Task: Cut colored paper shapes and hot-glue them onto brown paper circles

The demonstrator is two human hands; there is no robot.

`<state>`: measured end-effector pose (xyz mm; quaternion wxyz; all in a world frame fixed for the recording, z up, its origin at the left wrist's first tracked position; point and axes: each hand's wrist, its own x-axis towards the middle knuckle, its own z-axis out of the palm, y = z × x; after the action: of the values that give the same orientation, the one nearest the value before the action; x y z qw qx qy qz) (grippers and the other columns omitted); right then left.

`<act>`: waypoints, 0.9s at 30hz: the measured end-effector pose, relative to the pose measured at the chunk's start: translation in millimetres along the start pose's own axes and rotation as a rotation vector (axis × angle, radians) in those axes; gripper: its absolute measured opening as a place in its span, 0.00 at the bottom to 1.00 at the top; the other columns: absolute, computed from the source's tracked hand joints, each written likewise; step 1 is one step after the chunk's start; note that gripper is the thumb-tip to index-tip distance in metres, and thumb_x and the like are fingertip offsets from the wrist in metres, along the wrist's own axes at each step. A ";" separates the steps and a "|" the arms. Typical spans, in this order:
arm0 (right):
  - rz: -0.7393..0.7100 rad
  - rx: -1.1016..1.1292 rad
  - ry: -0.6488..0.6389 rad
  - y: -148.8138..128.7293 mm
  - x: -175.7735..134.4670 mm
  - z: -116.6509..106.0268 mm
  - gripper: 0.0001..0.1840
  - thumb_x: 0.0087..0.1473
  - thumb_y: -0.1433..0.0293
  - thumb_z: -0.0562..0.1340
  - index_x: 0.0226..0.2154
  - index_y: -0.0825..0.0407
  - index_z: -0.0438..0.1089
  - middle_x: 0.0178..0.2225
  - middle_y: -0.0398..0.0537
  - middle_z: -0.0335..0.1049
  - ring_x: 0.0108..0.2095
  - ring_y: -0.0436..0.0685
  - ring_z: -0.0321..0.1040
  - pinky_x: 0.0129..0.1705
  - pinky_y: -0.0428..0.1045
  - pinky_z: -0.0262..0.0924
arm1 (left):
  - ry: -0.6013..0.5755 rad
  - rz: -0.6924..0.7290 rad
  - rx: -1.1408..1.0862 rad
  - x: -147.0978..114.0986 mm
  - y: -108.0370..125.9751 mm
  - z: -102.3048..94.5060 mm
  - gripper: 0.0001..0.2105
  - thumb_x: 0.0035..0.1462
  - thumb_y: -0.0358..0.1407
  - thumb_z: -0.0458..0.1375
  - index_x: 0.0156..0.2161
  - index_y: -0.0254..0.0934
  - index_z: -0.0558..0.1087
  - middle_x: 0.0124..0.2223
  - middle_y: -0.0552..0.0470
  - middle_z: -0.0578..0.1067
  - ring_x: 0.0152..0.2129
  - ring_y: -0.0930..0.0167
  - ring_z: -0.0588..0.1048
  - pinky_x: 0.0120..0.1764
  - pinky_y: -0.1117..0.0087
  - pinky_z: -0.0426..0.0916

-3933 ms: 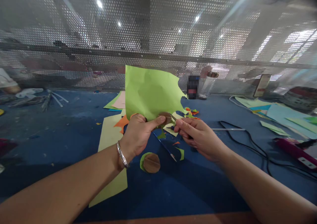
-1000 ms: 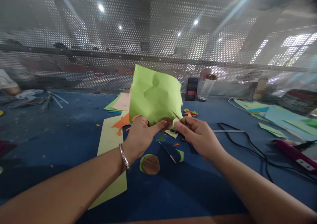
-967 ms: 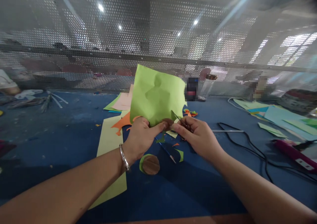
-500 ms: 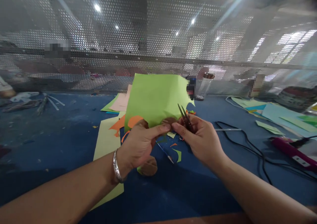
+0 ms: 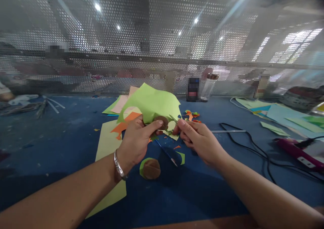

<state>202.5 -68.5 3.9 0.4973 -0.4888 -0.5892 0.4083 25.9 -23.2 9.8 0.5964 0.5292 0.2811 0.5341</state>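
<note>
My left hand (image 5: 136,139) pinches a sheet of green paper (image 5: 154,101) together with a round brown piece (image 5: 164,121) under the thumb. In my right hand (image 5: 199,138) are small scissors (image 5: 174,119), their blades pointing left at the sheet's near right edge. The fingers cover most of the handles. Below the hands, a second brown disc (image 5: 152,169) lies on a green paper piece. A blue pen (image 5: 167,153) rests on the table beneath the sheet. Orange paper cutouts (image 5: 124,122) lie behind my left hand.
A long pale-green sheet (image 5: 107,161) lies at the left on the blue table (image 5: 63,148). Toward the right are a black cable (image 5: 249,144), a magenta power strip (image 5: 296,151) and loose coloured papers (image 5: 286,117). A clear jar (image 5: 209,87) stands by the perforated screen (image 5: 106,67).
The green sheet has tilted down from upright and turned. The scissors have swung from pointing up to pointing left, close to the paper edge. My left hand has shifted slightly left.
</note>
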 end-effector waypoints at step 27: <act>0.088 0.045 -0.071 -0.1 1.8 -2.5 0.29 0.60 0.45 0.60 0.25 0.53 0.66 0.16 0.33 0.46 0.16 0.43 0.39 0.16 0.42 0.34 | -0.100 0.069 0.154 -2.6 0.5 -2.4 0.10 0.54 0.37 0.68 0.39 0.37 0.75 0.37 0.51 0.82 0.33 0.69 0.79 0.42 0.68 0.73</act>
<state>204.9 -66.8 4.8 0.4684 -0.4880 -0.5751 0.4602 22.8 -24.9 9.0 0.5485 0.6088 0.2727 0.5041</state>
